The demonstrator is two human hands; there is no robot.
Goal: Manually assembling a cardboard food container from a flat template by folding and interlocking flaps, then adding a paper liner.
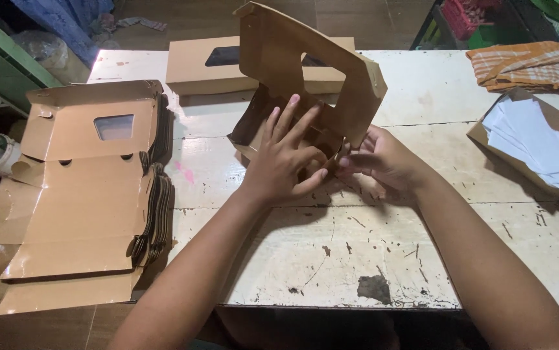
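A brown cardboard box [305, 71] with a window cut-out stands half-folded at the middle of the worn white table [331, 259], its lid raised. My left hand [286, 162] presses flat with spread fingers against the box's near side wall. At the box's lower right corner, my right hand [383, 162] pinches a flap. Both hands touch the box.
A thick stack of flat unfolded box blanks [78, 194] lies at the table's left edge. A finished closed box [208, 68] sits at the back. At the right, an open carton holds white sheets [538, 139], with an orange striped cloth [525, 65] behind it.
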